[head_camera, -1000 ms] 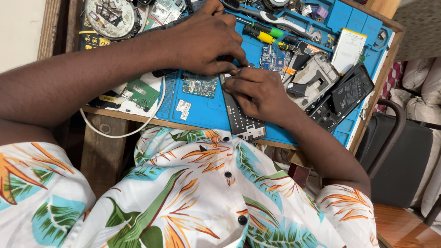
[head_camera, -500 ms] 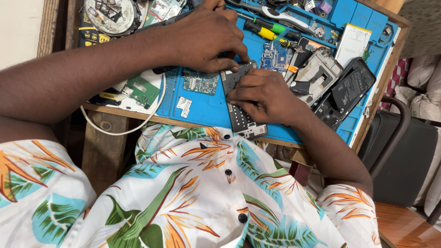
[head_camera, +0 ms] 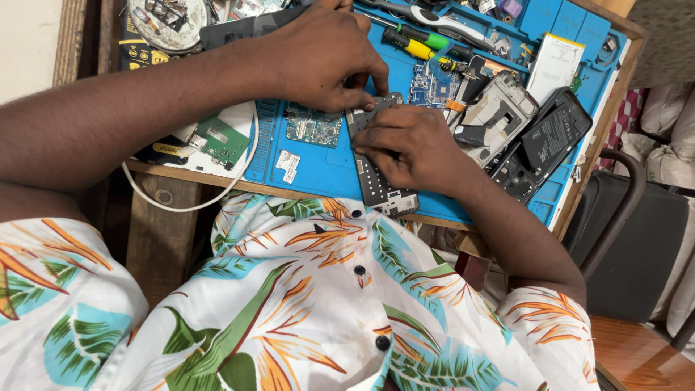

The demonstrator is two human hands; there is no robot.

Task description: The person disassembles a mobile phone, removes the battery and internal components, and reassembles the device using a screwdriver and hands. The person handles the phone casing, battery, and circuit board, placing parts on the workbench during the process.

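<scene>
Two hands meet over one small job in the upper middle of the frame. Your left hand (head_camera: 326, 58) is curled with its fingertips pinched down on the top end of the opened phone (head_camera: 376, 156); whether something tiny sits between those fingertips cannot be told from here. Your right hand (head_camera: 409, 145) lies across the phone's middle, fingers bent and pressing it flat to the blue mat (head_camera: 318, 163), thumb along its edge. The phone itself lies just below centre, its lower end poking over the near edge of the mat toward your shirt.

That overhang is probably your first risk: ease the right hand's pressure and the phone could tip or slide off toward your lap. The second is likely the pinch itself, since a slip there could scratch the exposed parts or flick a small piece into the clutter.

Several things crowd you. A loose circuit board (head_camera: 313, 127) sits just left of the phone, close beside your left thumb, and a second board (head_camera: 431, 87) lies just above your right hand. To the right, a bare phone frame (head_camera: 496, 116) and a black battery (head_camera: 554, 134) lie near your right wrist, so a sweep that way would knock them. Screwdrivers (head_camera: 409, 40) with green and yellow handles lie above, behind your left hand. At the left, a green board (head_camera: 221, 141) and a white cable (head_camera: 239, 181) loop near your left forearm and could snag it
</scene>
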